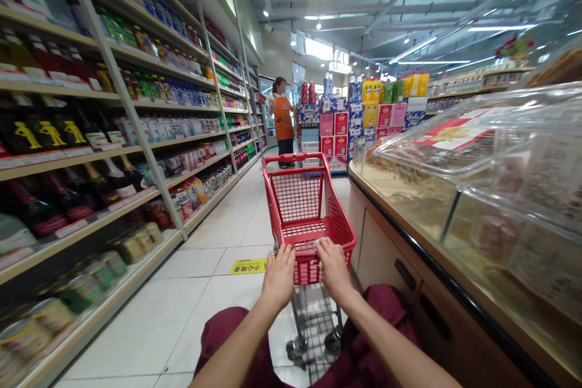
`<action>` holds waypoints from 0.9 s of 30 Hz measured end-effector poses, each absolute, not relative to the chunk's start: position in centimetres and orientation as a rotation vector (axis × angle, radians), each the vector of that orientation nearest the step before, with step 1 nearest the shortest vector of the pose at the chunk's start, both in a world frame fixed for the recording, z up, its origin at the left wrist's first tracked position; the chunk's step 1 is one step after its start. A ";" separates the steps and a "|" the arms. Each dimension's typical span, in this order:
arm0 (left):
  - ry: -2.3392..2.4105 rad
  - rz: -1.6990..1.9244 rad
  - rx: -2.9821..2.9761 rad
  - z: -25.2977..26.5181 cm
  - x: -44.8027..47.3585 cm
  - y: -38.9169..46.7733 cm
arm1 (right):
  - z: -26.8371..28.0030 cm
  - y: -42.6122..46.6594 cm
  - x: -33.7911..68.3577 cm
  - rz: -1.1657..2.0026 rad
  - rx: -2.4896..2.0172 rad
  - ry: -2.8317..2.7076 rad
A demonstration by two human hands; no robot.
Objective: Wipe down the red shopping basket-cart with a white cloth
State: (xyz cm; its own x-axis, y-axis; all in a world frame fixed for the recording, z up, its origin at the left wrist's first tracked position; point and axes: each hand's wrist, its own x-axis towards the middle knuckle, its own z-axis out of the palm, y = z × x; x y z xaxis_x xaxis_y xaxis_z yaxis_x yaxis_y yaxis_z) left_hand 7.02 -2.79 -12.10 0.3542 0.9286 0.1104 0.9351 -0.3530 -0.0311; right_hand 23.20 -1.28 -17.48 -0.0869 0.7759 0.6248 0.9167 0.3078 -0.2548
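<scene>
A red plastic shopping cart [340, 231] stands upright on the tiles right before me, its handle bar at the far side. No goods show in its basket. My left hand [279, 273] is on the left of the basket's near rim, fingers bent over the edge and thumb lifted a little. On the right of the same rim, my right hand [333, 267] curls its fingers over the edge; its fingertips are partly hidden. Below the basket, grey legs and dark wheels [296, 348] show between my knees in dark red trousers.
Shelves [195, 179] of bottles and cans line the left. A wooden counter [377, 242] with clear-lidded packs runs close on the right. Ahead, a person in an orange apron [284, 118] stands by stacked drink boxes [334, 133]. A yellow floor sticker [248, 266] lies left of the cart.
</scene>
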 end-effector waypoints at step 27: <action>-1.743 -0.072 -2.481 -12.3 6.8 -3.1 | -18.1 -1.4 22.8 -0.353 -1.404 -1.992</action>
